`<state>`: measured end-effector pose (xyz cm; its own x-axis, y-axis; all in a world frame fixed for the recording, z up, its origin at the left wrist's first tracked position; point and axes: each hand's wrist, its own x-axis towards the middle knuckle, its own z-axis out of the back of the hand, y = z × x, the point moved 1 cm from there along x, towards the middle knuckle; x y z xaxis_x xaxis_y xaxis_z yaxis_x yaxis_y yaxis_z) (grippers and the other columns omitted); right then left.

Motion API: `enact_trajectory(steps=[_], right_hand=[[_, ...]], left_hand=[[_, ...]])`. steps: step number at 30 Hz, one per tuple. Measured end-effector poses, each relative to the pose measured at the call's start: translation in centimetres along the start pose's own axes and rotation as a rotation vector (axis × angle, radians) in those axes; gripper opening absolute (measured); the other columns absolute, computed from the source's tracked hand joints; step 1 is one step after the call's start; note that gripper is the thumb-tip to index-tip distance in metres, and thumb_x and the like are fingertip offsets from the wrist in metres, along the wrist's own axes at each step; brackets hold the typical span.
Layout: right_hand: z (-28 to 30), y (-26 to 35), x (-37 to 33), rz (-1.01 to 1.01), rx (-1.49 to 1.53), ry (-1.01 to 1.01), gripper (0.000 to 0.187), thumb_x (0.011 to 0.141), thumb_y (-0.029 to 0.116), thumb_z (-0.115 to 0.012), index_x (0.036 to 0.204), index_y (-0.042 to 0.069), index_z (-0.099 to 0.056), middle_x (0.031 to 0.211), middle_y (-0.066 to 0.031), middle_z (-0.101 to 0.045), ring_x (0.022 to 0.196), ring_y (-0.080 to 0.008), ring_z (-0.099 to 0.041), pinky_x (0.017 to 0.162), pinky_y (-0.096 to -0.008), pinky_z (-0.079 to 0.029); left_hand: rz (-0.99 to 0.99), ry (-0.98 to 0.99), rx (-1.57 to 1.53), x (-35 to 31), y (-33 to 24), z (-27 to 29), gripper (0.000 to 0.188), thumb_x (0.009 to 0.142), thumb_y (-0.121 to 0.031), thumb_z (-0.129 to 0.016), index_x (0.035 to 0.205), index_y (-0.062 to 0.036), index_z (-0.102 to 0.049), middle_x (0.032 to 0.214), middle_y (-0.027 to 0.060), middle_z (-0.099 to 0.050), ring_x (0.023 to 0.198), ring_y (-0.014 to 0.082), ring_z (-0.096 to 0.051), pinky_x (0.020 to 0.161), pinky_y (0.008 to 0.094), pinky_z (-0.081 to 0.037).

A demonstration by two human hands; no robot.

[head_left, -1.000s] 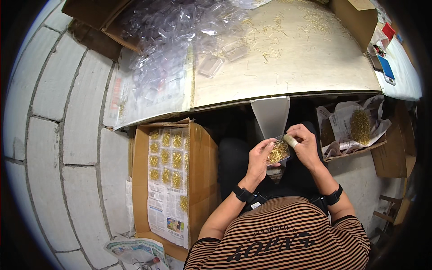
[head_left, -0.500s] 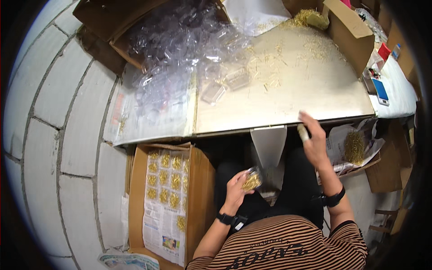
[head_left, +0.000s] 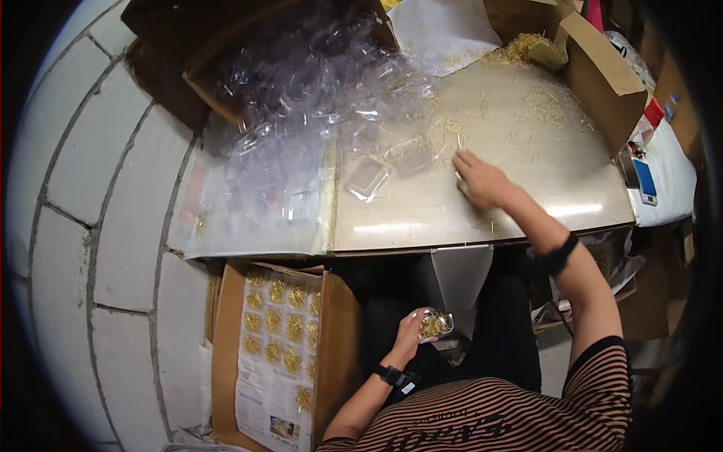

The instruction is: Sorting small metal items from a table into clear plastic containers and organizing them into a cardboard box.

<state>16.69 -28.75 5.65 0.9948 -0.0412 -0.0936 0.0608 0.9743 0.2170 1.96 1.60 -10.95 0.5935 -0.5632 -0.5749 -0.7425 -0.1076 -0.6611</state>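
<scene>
My left hand (head_left: 407,337) holds a small clear plastic box (head_left: 449,324) over my lap, its fingers around one side. Thin gold-coloured metal pins (head_left: 433,325) lie heaped inside it. My right hand (head_left: 484,183) reaches over the metal tabletop (head_left: 542,169), fingers bent and drawn together near the surface. Whether a pin is between the fingertips cannot be made out. Several loose gold pins (head_left: 450,124) are scattered just beyond them. Left of this hand sit a clear plastic box (head_left: 368,179) and another clear box (head_left: 411,154).
A large pile of clear boxes (head_left: 301,105) spills from a carton (head_left: 211,90). More pins (head_left: 527,49) are heaped at the back right beside cardboard (head_left: 602,56). A blue-screened device (head_left: 645,181) lies right. Beside my left arm, a carton (head_left: 339,324) holds rows of filled boxes (head_left: 294,326).
My right hand has moved up and left from the table's front edge onto the tabletop, its fingers drawing together. My left hand has moved slightly right and down, its box now showing its pin-filled inside.
</scene>
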Motion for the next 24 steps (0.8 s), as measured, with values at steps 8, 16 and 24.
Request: enact_trajectory(steps=[8, 16, 24], right_hand=[[-2.3, -1.9, -8.1, -0.203, 0.547, -0.547, 0.044, 0.094, 0.021, -0.048, 0.132, 0.000, -0.045, 0.142, -0.0216, -0.039, 0.134, -0.0325, -0.033, 0.111, -0.0365, -0.028], [-4.9, 7.2, -8.1, -0.005, 0.117, -0.502, 0.049, 0.083, 0.005, -0.049, 0.129, -0.006, -0.044, 0.140, -0.0216, -0.040, 0.134, -0.0356, -0.032, 0.110, -0.0429, -0.028], [-2.9, 7.4, -21.1, 0.214, 0.527, -0.297, 0.050, 0.068, -0.010, -0.052, 0.117, 0.000, -0.056, 0.122, -0.0174, -0.057, 0.109, -0.0333, -0.058, 0.088, -0.0371, -0.050]], left_hand=[[0.020, 0.112, -0.101, 2.6, 0.4, -4.0, 0.033, 0.102, -0.024, -0.034, 0.117, 0.0008, -0.049, 0.102, 0.0120, -0.063, 0.084, 0.0190, -0.067, 0.063, 0.0329, -0.060], [0.007, 0.068, -0.206, 3.6, 2.7, -5.0, 0.032, 0.100, -0.022, -0.037, 0.116, 0.0020, -0.052, 0.105, 0.0107, -0.063, 0.090, 0.0190, -0.065, 0.077, 0.0312, -0.054], [0.103, 0.128, -0.221, 2.6, 0.8, -5.6, 0.032, 0.099, -0.023, -0.037, 0.118, -0.0013, -0.051, 0.107, 0.0105, -0.063, 0.092, 0.0201, -0.066, 0.072, 0.0344, -0.058]])
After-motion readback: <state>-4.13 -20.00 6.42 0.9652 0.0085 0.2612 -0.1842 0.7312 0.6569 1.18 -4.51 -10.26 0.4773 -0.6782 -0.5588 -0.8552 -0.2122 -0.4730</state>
